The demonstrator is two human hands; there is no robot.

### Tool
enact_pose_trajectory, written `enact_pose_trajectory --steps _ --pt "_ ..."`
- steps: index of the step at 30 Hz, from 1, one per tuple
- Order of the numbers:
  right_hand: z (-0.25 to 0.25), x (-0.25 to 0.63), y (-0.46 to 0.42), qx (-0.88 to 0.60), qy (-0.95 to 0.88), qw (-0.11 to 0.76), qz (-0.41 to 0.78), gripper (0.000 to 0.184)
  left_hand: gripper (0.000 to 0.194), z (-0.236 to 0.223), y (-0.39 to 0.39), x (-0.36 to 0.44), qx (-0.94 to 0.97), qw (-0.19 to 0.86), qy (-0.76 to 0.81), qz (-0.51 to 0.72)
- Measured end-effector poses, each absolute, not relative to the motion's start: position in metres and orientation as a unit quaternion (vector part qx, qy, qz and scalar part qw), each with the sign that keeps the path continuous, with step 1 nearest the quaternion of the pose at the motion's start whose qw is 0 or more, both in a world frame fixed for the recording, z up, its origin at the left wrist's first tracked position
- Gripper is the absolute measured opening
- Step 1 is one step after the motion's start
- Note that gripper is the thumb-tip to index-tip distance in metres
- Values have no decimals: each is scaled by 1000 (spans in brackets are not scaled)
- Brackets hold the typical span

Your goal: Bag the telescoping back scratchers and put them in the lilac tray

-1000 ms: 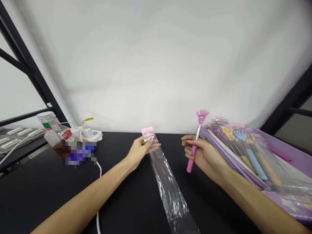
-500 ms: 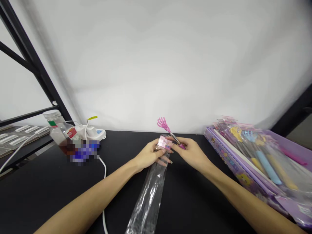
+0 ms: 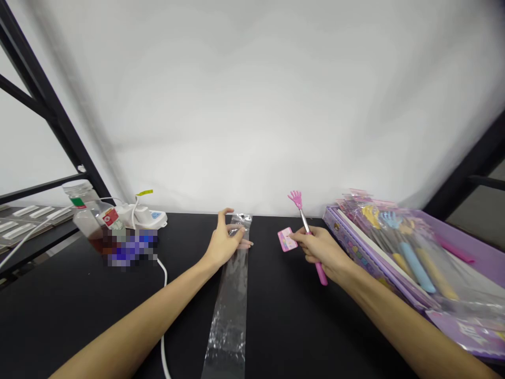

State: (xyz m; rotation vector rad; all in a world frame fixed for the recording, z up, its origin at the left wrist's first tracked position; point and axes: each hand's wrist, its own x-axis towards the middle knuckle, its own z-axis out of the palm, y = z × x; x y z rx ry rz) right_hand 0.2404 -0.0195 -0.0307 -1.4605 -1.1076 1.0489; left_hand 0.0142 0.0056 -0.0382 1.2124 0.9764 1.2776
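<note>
A long clear plastic bag (image 3: 232, 310) hangs down from my left hand (image 3: 224, 239), which pinches it near its upper end; the index finger sticks up apart. My right hand (image 3: 321, 247) is closed around a pink back scratcher (image 3: 305, 223) with a hand-shaped head, a silver shaft and a pink handle. Between the thumb and fingertips of that same hand sits a small pink card (image 3: 287, 239). Card and scratcher are both outside the bag, to its right.
A purple display box (image 3: 355, 247) on the right holds several bagged back scratchers (image 3: 414, 263) in yellow, blue and pink. On the left stand a jar of brown liquid (image 3: 89, 216) and a white power strip (image 3: 158, 217). A white cable (image 3: 163, 316) crosses the black table (image 3: 292, 326).
My right hand met the left at the bag top, then drew back right with the pink card as well as the scratcher. The card has left the bag, which my left hand keeps.
</note>
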Motion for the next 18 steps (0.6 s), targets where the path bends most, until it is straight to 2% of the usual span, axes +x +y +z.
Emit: enact_pose_trajectory --steps 2,3,7,8,10,14,18 --pt "-38 243 -22 -615 -442 487 436 30 71 -36 7 12 485 543 401 557" --pt "-40 243 -23 -616 -434 496 431 32 65 -33 7 12 477 552 393 560" --pt "-24 237 -32 -598 -416 533 431 33 11 -12 2 20 487 595 363 526" --pt "-16 236 -34 -588 -417 543 431 30 7 -6 1 25 486 610 352 517" --pt "4 239 -40 -561 -422 567 432 27 11 6 2 37 478 639 325 507" --pt "34 259 -51 -538 -425 599 414 28 32 16 18 77 498 670 295 465" --pt "40 281 -55 -547 -435 609 376 34 49 6 40 121 638 601 278 393"
